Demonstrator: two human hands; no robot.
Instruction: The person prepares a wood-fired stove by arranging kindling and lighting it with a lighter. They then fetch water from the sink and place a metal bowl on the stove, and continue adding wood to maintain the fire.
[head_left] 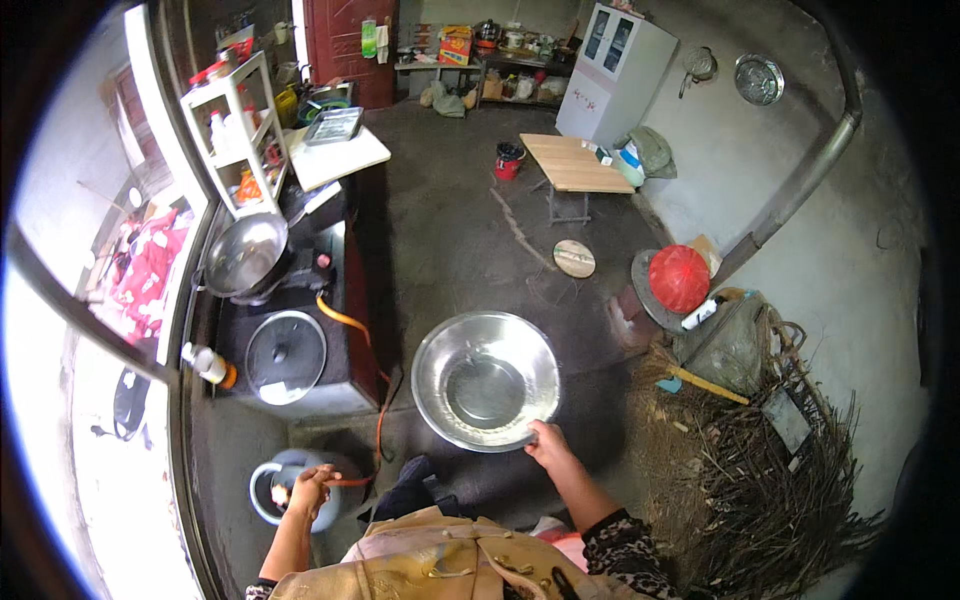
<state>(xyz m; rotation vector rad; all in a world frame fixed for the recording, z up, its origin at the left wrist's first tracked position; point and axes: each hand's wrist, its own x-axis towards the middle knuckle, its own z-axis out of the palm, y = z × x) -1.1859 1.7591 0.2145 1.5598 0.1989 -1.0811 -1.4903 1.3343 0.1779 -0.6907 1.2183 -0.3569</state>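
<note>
At the far left, a clear bottle with an orange lower part [210,366] stands at the edge of a dark-topped bench [228,325]. A white open shelf rack [228,158] rises behind, and a round, dark-grey metal wok [248,255] sits in front of it with its handle pointing away. Nearer lies a round glass lid with a dark knob [287,357].

Below the bench, a round grey-blue plastic bucket [258,492] stands on the floor. The left hand [312,490] is over its right side, fingers partly curled; whether it grips anything cannot be told. A thin orange hose [352,322] runs down the bench's side toward this hand.

In the middle, a wide, round, shiny steel basin [432,385] is held above the dark floor [450,200], its open mouth facing up. The right hand [548,443] is closed on the basin's near right rim.

Beyond it stand a round wooden stool [573,258] and a pale rectangular wooden bench on metal legs [565,165]. Farther right are a red dome-shaped cover [680,280], a yellow-handled broom [705,383] and a heap of brown brushwood [770,500].
</note>
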